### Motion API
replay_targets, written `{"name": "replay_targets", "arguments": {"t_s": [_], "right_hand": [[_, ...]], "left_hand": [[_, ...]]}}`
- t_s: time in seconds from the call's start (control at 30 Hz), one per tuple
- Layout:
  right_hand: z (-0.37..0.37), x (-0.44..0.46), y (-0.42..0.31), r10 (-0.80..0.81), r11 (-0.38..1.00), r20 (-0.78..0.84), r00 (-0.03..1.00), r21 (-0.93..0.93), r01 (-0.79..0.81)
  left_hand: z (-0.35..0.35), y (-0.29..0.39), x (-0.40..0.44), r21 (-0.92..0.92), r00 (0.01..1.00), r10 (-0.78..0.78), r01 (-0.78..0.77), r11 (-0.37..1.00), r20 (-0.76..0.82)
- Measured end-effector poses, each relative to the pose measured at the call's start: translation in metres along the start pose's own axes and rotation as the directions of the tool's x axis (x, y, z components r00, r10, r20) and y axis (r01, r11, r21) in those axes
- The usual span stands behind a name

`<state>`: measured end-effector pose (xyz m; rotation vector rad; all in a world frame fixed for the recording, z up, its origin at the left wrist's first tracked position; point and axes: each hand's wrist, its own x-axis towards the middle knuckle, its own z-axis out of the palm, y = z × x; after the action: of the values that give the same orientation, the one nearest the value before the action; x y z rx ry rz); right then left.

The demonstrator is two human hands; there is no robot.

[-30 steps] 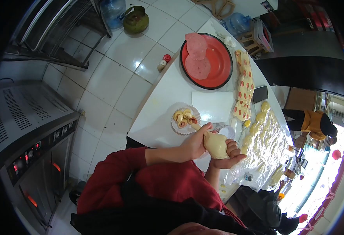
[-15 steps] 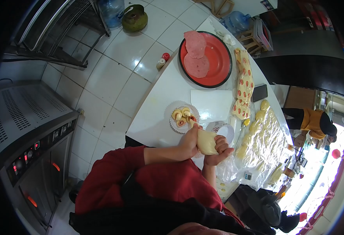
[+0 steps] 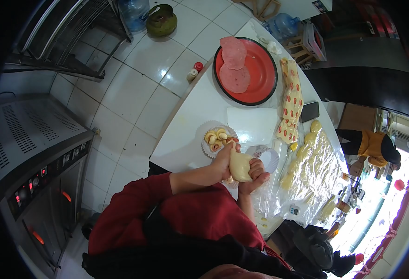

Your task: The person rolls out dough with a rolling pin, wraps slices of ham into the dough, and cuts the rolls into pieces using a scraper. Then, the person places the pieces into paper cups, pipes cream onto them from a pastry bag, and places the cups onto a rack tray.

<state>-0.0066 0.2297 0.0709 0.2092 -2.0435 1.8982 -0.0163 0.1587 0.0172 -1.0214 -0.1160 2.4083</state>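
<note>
A piping bag point(image 3: 241, 167) filled with pale yellow cream is held tilted between my two hands. My left hand point(image 3: 223, 162) is wrapped around its narrow end, and my right hand point(image 3: 257, 175) grips its wide gathered end. Just beyond the tip, several rolled dough pieces point(image 3: 212, 136) with pink ham inside sit in a fluted paper cup point(image 3: 206, 149). My left fingers hide the tip and part of this cup. An empty paper cup point(image 3: 272, 160) stands right beside the bag. Another cup is mostly covered beneath my hands.
Farther along the white table point(image 3: 181, 135) are a white board point(image 3: 251, 124), a red plate point(image 3: 262, 74) with ham slices point(image 3: 235, 80), a printed bag point(image 3: 291, 100) and a phone point(image 3: 309, 110). Plastic film point(image 3: 311, 172) covers dough pieces. An oven point(image 3: 41, 153) stands left; another person point(image 3: 374, 144) is at far right.
Both hands and the piping bag have shifted slightly left, toward me. The bag's tip has drawn back a little over the filled cup.
</note>
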Motion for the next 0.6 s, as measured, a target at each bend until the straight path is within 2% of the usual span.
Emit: {"name": "replay_targets", "arguments": {"t_s": [0.17, 0.27, 0.37, 0.47, 0.5, 0.6], "right_hand": [[0.001, 0.003, -0.008, -0.040, 0.994, 0.090, 0.995, -0.094, 0.048], [-0.002, 0.002, -0.010, -0.079, 0.997, 0.039, 0.996, 0.002, 0.079], [-0.006, 0.006, -0.020, -0.057, 0.993, -0.134, 0.989, 0.097, 0.071], [-0.017, 0.007, -0.027, 0.118, 0.926, -0.294, 0.949, 0.377, 0.002], [-0.017, 0.009, -0.032, 0.126, 0.896, -0.243, 0.962, 0.443, -0.005], [-0.014, 0.004, -0.032, 0.106, 0.929, -0.217, 0.970, 0.369, -0.020]], "left_hand": [[-0.010, 0.006, 0.005, -0.016, 0.989, -0.090, 0.093, 0.996, 0.118], [-0.010, -0.002, 0.004, -0.003, 0.968, -0.153, 0.157, 0.988, 0.200], [0.015, -0.009, -0.028, 0.110, 0.973, -0.136, 0.117, 0.987, 0.186], [0.031, -0.021, -0.057, 0.183, 0.962, -0.089, 0.041, 0.982, 0.258], [0.026, -0.022, -0.059, 0.188, 0.933, -0.103, 0.039, 0.981, 0.345], [0.022, -0.023, -0.058, 0.283, 0.933, -0.045, -0.062, 0.957, 0.358]]}}
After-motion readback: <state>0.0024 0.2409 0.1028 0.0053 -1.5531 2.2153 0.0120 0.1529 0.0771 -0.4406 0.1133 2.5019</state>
